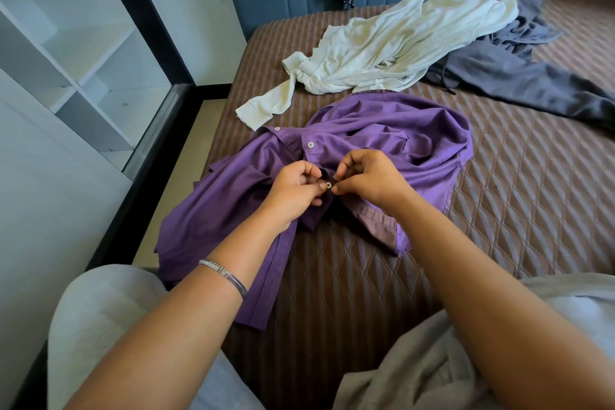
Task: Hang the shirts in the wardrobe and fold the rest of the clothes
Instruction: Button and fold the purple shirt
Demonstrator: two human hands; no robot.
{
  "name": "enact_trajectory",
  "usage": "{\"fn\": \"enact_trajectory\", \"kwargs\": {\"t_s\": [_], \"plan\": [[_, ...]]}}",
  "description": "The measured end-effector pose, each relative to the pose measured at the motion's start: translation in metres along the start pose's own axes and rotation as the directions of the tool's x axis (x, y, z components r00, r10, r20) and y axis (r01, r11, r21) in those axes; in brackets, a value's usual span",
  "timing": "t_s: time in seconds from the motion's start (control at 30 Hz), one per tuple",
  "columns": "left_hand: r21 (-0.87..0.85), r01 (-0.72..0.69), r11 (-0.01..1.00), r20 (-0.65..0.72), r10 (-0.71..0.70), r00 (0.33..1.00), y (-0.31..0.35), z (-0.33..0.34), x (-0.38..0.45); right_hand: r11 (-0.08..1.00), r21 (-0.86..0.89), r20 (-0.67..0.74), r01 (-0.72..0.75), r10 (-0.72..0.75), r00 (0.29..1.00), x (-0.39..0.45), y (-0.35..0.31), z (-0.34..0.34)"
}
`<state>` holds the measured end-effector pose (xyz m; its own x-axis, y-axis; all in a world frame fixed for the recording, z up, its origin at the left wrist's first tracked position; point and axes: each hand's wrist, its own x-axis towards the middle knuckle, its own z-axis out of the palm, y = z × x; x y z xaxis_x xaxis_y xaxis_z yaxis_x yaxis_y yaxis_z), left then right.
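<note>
The left hand (296, 186) and right hand (367, 178) are meeting over the front placket of a purple button-up shirt (382, 130). The fingers (321, 188) of the left hand are curling in and pinching the fabric edge right at a small white button (328, 185), while the right hand's fingers (336, 189) are pinching the opposite edge, thumb and forefinger closed on the cloth. Whether the button is going into its hole or coming out of it cannot be told.

The shirt is lying crumpled on the brown quilted bed (515, 176), collar end away from the person, another button (310, 144) showing higher up the placket. Beyond it a cream knit top (382, 50) is sprawling, overlapping a grey garment (532, 80). White wardrobe shelves (83, 53) are standing to the left, and a silver bracelet (224, 271) is sitting on the left wrist.

The likely trouble from here: the small button is slipping from the pinch because the fabric beneath is loose and bunched, or the placket edges are getting matched to the wrong hole, leaving the front skewed on the hanger.
</note>
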<state>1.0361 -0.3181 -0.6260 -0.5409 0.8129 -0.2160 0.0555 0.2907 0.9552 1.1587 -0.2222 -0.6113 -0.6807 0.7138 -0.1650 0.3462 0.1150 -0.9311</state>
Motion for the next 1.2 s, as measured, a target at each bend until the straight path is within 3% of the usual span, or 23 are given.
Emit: {"fn": "enact_trajectory", "kwargs": {"t_s": [0.27,0.43,0.63,0.83,0.93,1.0,1.07,1.13,1.2], "plan": [[-0.137,0.058,0.989,-0.039,-0.064,0.997,0.002,0.001,0.000,0.892,0.435,-0.033,-0.119,0.148,0.988,-0.003,-0.001,0.010],[-0.244,0.122,0.962,-0.084,-0.147,0.986,0.003,0.007,-0.003,0.952,0.304,-0.128,-0.046,0.089,0.988,-0.002,0.010,0.023],[-0.424,0.185,0.886,-0.044,-0.224,0.974,0.011,0.006,-0.008,0.993,-0.029,-0.271,0.118,-0.121,0.955,-0.004,0.014,0.030],[-0.446,0.192,0.874,-0.112,-0.268,0.957,0.010,0.005,-0.004,0.988,-0.002,-0.225,0.155,-0.152,0.963,-0.004,0.013,0.030],[-0.407,0.152,0.901,-0.135,-0.224,0.965,0.010,0.006,-0.001,0.964,0.260,-0.196,0.046,0.006,0.981,-0.002,0.011,0.028],[-0.416,0.131,0.900,-0.123,-0.199,0.972,0.010,0.004,0.001,0.831,0.552,-0.098,-0.072,0.150,0.984,0.000,0.007,0.025],[-0.444,0.136,0.886,-0.093,-0.196,0.976,0.011,0.002,0.002,0.711,0.685,-0.012,-0.160,0.231,0.973,-0.001,0.005,0.022],[-0.455,0.142,0.879,-0.082,-0.200,0.976,0.014,0.001,0.004,0.777,0.602,0.014,-0.183,0.219,0.976,-0.001,0.006,0.020],[-0.443,0.145,0.885,-0.125,-0.221,0.967,0.016,0.001,0.013,0.924,0.359,0.023,-0.130,0.131,0.991,0.000,0.009,0.017]]}}
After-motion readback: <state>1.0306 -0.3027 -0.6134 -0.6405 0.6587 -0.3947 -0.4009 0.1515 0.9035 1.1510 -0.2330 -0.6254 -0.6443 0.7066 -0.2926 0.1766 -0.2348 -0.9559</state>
